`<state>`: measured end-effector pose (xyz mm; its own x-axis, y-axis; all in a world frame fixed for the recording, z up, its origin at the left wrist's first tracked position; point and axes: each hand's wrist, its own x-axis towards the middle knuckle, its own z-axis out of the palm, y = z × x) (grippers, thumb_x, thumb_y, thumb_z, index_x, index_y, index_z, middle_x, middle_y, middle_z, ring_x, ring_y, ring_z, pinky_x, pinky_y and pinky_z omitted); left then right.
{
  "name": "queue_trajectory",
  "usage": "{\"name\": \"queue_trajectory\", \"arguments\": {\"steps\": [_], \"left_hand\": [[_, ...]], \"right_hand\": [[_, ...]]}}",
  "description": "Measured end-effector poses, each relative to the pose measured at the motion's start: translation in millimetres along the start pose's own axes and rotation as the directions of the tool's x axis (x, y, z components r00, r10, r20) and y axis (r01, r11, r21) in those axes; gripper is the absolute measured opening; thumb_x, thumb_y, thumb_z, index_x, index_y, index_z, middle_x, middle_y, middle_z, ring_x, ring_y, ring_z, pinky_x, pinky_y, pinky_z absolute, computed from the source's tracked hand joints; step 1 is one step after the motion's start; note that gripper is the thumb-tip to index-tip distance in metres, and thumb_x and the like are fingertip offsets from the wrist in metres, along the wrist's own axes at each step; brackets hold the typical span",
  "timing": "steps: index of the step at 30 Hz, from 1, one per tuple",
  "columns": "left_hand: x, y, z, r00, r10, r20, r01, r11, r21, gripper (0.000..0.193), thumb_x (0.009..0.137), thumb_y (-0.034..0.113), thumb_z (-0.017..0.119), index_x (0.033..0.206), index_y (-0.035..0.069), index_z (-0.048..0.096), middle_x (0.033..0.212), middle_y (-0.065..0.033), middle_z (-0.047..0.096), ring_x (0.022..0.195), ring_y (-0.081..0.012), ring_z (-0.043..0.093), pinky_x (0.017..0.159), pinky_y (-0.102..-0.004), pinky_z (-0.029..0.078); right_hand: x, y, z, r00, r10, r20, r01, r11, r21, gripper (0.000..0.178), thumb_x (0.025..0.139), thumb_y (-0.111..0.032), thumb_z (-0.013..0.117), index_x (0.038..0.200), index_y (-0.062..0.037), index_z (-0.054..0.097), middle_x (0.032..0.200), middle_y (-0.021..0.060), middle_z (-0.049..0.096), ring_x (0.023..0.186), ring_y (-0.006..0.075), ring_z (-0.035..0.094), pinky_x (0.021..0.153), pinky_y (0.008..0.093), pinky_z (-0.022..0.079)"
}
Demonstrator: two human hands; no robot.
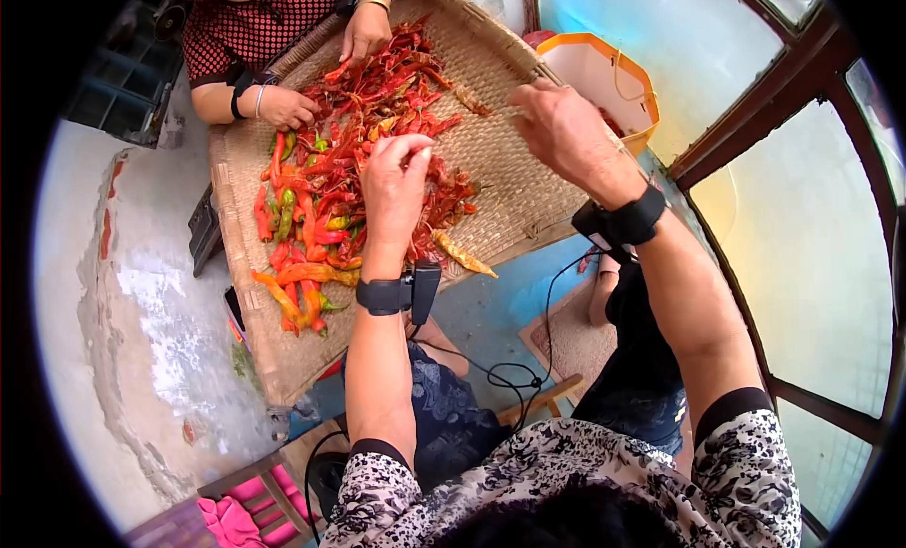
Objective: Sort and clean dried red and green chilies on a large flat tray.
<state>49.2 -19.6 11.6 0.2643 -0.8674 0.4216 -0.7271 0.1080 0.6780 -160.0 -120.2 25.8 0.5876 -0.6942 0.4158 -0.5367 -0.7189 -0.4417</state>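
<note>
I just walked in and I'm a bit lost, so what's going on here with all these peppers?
The camera wearer's left hand is over a heap of shrivelled red peppers in a woven tray. The right hand is at the tray's right edge, near an orange-rimmed box; whether either holds anything is unclear. Across the tray, another person's hands are at the heap. Plumper peppers lie toward the tray's left side.

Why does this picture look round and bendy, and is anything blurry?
In the head view, the fisheye lens rounds the picture and bends the window frame near the rim; also in the head view, the right hand looks slightly smeared, softer than the peppers.
</note>
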Motion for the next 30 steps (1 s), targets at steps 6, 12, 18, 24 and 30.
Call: {"name": "queue_trajectory", "arguments": {"steps": [6,12,18,24,30], "left_hand": [[-1.0,17.1,-6.0,0.979,-0.195,0.064,0.200,0.839,-0.505,0.011,0.090,0.007,0.058,0.098,0.000,0.062,0.089,-0.0014,0.061,0.077,-0.0078,0.059,0.069,-0.0222,0.051],[-3.0,27.6,-6.5,0.980,-0.197,0.037,0.187,0.830,-0.525,0.012,0.090,0.009,0.058,0.098,0.000,0.061,0.090,-0.0041,0.062,0.078,-0.0104,0.060,0.070,-0.0240,0.051],[-13.6,7.8,-11.7,0.990,-0.016,0.143,-0.026,0.957,0.289,0.020,0.080,0.008,0.062,0.098,0.001,0.056,0.086,-0.0190,0.062,0.076,-0.0323,0.061,0.069,-0.0391,0.050],[-14.3,-4.3,-0.1,0.969,-0.055,0.239,-0.113,0.766,0.633,0.024,0.080,0.011,0.063,0.103,0.008,0.059,0.092,-0.0174,0.063,0.080,-0.0375,0.060,0.069,-0.0437,0.049],[-6.6,4.0,-1.4,0.987,0.062,0.148,-0.122,0.892,0.436,0.008,0.083,0.008,0.059,0.089,0.002,0.059,0.079,-0.0153,0.063,0.071,-0.0309,0.062,0.063,-0.0382,0.048]], "right_hand": [[10.6,-35.0,37.3,0.996,-0.086,0.015,0.069,0.882,0.466,0.027,0.080,-0.016,0.067,0.100,0.0011,0.061,0.083,0.0164,0.062,0.076,0.0297,0.063,0.069,0.0385,0.050],[13.2,-39.7,35.9,0.980,-0.054,0.193,-0.035,0.901,0.432,0.020,0.081,-0.012,0.066,0.094,0.0025,0.062,0.084,0.0185,0.064,0.076,0.0301,0.064,0.068,0.0379,0.050],[16.5,15.4,1.8,0.973,0.098,-0.211,-0.049,0.973,0.226,0.015,0.081,-0.017,0.060,0.089,-0.0042,0.065,0.077,0.0185,0.064,0.072,0.0353,0.063,0.067,0.0443,0.050],[15.1,51.4,-28.4,0.896,0.289,-0.336,-0.372,0.903,-0.214,0.019,0.085,-0.019,0.057,0.096,-0.0048,0.064,0.077,0.0155,0.065,0.072,0.0337,0.063,0.064,0.0411,0.049],[8.0,48.4,-18.5,0.938,0.097,-0.334,-0.140,0.985,-0.106,0.017,0.083,-0.014,0.057,0.095,-0.0041,0.062,0.079,0.0195,0.065,0.074,0.0351,0.064,0.066,0.0438,0.051]]}}
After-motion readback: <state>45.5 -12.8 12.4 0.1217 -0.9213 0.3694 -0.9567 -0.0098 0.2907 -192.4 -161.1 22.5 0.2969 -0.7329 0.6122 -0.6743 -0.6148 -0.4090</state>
